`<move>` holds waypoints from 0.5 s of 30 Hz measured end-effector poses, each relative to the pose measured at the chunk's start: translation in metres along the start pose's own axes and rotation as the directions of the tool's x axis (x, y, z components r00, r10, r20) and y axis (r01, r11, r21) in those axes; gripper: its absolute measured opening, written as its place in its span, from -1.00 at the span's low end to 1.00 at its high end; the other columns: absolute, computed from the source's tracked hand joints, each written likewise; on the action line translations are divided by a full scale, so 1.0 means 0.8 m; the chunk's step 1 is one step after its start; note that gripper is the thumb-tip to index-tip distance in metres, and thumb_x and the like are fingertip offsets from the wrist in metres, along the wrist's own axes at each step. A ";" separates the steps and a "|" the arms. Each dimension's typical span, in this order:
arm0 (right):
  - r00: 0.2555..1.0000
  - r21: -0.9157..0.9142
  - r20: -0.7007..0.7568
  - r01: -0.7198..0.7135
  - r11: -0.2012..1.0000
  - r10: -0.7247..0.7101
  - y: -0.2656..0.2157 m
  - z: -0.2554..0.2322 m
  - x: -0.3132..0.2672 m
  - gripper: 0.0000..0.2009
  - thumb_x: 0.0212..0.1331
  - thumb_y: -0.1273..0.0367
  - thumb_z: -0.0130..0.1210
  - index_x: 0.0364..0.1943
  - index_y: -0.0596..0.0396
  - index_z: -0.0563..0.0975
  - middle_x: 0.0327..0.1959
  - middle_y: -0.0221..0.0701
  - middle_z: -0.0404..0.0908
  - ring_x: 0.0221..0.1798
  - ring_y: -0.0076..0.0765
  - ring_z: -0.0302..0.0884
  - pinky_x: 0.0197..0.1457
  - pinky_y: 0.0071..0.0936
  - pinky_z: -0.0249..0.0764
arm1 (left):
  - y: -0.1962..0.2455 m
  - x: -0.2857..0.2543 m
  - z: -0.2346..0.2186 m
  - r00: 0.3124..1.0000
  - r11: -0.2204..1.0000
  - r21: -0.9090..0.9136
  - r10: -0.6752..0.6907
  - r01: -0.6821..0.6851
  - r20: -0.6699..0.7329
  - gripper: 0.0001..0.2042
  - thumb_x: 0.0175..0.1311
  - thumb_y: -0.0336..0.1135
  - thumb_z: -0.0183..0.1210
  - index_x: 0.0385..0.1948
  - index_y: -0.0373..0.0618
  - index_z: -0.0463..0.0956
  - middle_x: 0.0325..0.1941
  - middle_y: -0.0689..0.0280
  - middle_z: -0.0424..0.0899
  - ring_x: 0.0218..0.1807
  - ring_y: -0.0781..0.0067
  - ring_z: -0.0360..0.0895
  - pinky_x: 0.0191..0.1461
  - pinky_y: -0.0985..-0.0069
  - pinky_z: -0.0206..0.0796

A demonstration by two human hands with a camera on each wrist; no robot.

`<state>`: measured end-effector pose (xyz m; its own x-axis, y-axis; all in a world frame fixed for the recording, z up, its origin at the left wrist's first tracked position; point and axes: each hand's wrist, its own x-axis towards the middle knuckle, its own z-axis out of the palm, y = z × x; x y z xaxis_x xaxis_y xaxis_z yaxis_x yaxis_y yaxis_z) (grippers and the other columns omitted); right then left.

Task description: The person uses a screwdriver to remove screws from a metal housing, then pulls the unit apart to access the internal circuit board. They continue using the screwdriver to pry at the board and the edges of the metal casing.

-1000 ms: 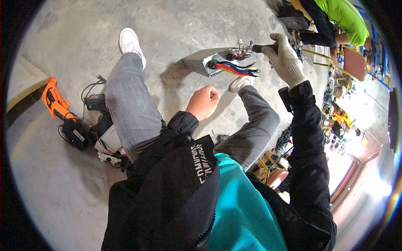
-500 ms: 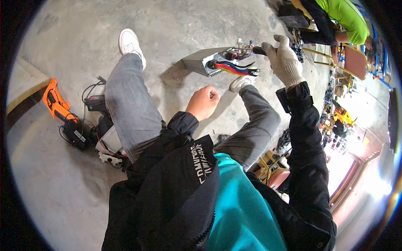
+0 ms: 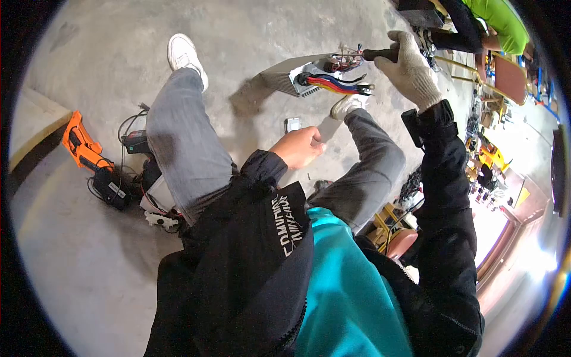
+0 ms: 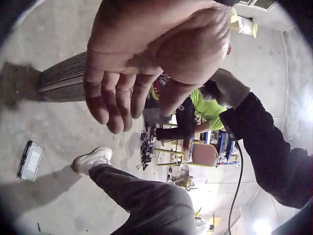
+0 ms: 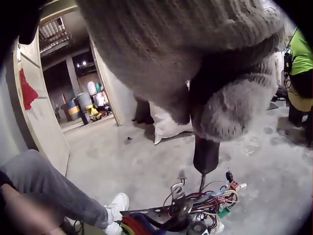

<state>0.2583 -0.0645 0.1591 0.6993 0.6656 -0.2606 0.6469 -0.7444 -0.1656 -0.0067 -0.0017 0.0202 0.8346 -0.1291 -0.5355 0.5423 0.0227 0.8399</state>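
Fingers of right hand (image 3: 413, 74), in off-white knitted glove, curl round dark-handled screwdriver (image 3: 380, 55). Beyond fingertips, its metal shaft reaches thin multicoloured wires (image 5: 210, 203) on grey finned metal box (image 3: 291, 74). Bare left hand (image 3: 300, 147): fingers loosely bent, holding nothing. Near them, small silver rectangular case (image 3: 292, 124) on floor.

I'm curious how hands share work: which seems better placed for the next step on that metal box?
Likely the right hand: it grips a dark tool whose shaft points at the wires. The left hand is empty, away from the box.
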 end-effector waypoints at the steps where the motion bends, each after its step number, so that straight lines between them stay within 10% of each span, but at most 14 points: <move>1: 0.992 -0.023 -0.031 0.119 0.993 -0.120 0.017 0.005 0.005 -0.45 0.24 0.19 0.27 0.15 0.28 0.38 -0.12 0.06 0.71 0.00 0.09 0.70 0.10 -0.19 0.56 | 0.001 0.000 0.001 0.999 1.000 0.030 -0.001 -0.001 0.054 -0.63 0.35 -0.11 0.22 -0.04 -0.24 0.52 -0.15 0.07 0.74 -0.07 0.10 0.69 0.03 0.24 0.47; 3: 0.971 -0.047 -0.058 0.232 0.972 -0.234 0.022 0.006 0.005 -0.45 0.22 0.21 0.29 0.16 0.28 0.38 -0.10 0.05 0.71 0.01 0.06 0.70 0.11 -0.20 0.56 | -0.009 0.003 0.014 0.995 0.994 0.097 0.036 -0.044 0.089 -0.61 0.34 -0.10 0.22 -0.01 -0.24 0.51 -0.14 0.05 0.73 -0.05 0.06 0.68 0.04 0.22 0.47; 9: 0.998 -0.056 -0.059 -0.027 0.998 0.023 0.006 0.009 0.001 -0.47 0.26 0.17 0.23 0.16 0.26 0.40 -0.14 0.05 0.71 -0.01 0.11 0.69 0.07 -0.19 0.57 | -0.014 -0.002 0.037 0.982 0.959 0.270 0.040 -0.090 0.187 -0.55 0.32 -0.06 0.22 0.02 -0.27 0.50 -0.15 0.02 0.72 -0.04 -0.04 0.66 0.09 0.16 0.45; 15: 0.927 -0.088 -0.094 0.355 0.931 -0.363 0.029 0.002 0.004 -0.44 0.23 0.18 0.29 0.20 0.23 0.39 -0.19 -0.08 0.70 -0.12 -0.05 0.71 -0.02 -0.23 0.56 | -0.010 -0.001 0.034 0.988 0.966 0.256 -0.001 -0.039 0.154 -0.56 0.32 -0.07 0.21 0.02 -0.28 0.51 -0.12 -0.01 0.73 -0.01 -0.03 0.67 0.10 0.15 0.45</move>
<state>0.2753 -0.0794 0.1529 0.4422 0.8922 -0.0918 0.8772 -0.4515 -0.1630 -0.0146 -0.0286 0.0161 0.8093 -0.2799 -0.5164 0.4669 -0.2271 0.8547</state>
